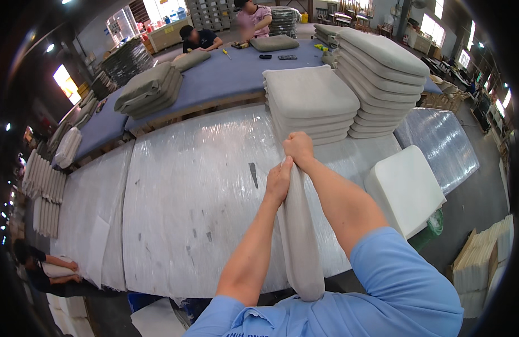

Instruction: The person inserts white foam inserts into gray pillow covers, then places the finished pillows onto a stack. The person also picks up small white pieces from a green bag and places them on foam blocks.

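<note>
A light grey fabric-covered seat cushion (301,241) stands on its edge in front of me, its near end against my body. My right hand (298,147) is closed in a fist at the cushion's far top end. Just nearer, my left hand (278,181) is closed on the cushion's left side, its fingertips close to the right hand. What exactly the fingers pinch there is hidden. Directly beyond the hands rises a stack of similar grey cushions (312,92), with a taller stack (380,62) to its right.
A plastic-wrapped worktable (186,196) lies under the cushion. White foam pads (408,185) sit at the right. Beyond is a blue-topped table (225,78) with olive cushions (150,90) and two co-workers (200,39). Another person (46,264) handles a cushion at lower left.
</note>
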The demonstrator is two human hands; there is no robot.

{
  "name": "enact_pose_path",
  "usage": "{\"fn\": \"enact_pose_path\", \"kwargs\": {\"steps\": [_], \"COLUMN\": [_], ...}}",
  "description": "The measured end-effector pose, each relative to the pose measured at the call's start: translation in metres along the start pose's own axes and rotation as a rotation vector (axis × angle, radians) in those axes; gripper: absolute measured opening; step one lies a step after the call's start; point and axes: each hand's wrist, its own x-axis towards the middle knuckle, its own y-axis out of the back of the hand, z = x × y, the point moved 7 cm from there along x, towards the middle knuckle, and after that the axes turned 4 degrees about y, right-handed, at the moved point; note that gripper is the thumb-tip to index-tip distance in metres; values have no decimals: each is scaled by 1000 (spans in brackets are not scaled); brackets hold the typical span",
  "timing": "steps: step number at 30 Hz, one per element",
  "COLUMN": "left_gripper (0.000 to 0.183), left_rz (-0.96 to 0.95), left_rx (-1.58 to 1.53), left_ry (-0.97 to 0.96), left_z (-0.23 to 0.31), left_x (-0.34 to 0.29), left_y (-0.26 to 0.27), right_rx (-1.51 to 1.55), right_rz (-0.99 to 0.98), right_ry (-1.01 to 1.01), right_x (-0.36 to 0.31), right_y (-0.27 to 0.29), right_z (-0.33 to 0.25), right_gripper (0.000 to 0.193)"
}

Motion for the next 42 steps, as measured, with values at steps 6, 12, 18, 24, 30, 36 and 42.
{"fn": "enact_pose_path", "kwargs": {"steps": [6, 12, 18, 24, 30, 36, 42], "left_gripper": [60, 57, 59, 55, 55, 53, 52], "left_rz": [-98, -303, -260, -107, 2, 60, 31], "left_rx": [-73, -210, -260, -245, -214, -239, -227], "left_ry": [61, 144, 201, 236, 252, 266, 267], "left_z": [-5, -12, -15, -18, -14, -16, -18], "left_x": [8, 13, 17, 24, 22, 19, 20], "left_y": [6, 0, 0, 6, 2, 5, 0], "right_rx": [80, 156, 114, 124, 47, -73, -143], "right_rz": [-171, -232, -225, -191, -221, -348, -457], "right_ry": [-135, -202, -157, -167, -154, -133, -152], "right_x": [-6, -11, -10, -11, -12, -11, -15], "right_y": [-4, 4, 10, 9, 1, -12, -19], "right_z": [4, 15, 11, 4, 10, 8, 21], "right_gripper": [22, 24, 26, 25, 24, 29, 31]}}
